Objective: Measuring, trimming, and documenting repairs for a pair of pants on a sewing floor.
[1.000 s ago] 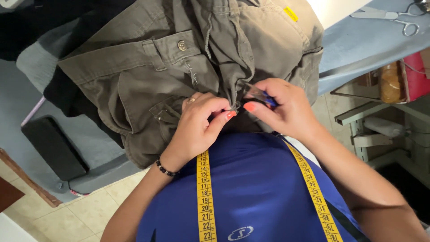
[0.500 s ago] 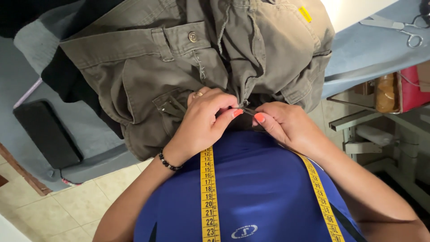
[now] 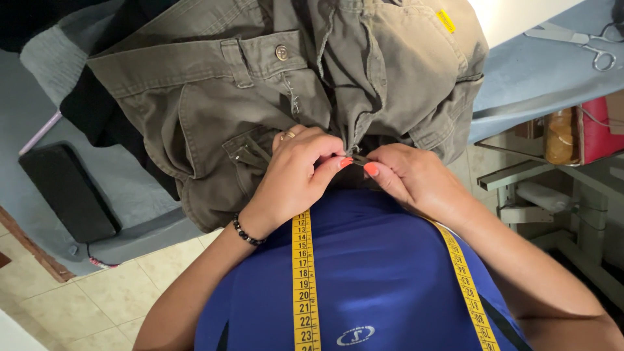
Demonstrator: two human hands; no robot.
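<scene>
A pair of olive-green cargo trousers [image 3: 214,84] lies bunched on the blue-grey table [image 3: 539,71], its button and waistband up. My left hand [image 3: 296,175] pinches the trousers' near edge between thumb and fingers; it wears a ring and a black bead bracelet. My right hand [image 3: 406,175] pinches the same fold right beside it, the fingertips of both hands almost touching. A small dark thing shows between the fingertips; I cannot tell what it is. A yellow tape measure [image 3: 302,279] hangs round my neck over my blue shirt.
A black phone [image 3: 68,192] lies on the table at the left. Scissors [image 3: 578,42] lie at the far right of the table. Dark cloth [image 3: 91,114] sits under the trousers at the left. Shelves with a red box [image 3: 601,130] stand at the right, over tiled floor.
The view has shifted so the trousers and hands sit a little lower and more to the right. Both hands have drawn closer together on the fold.
</scene>
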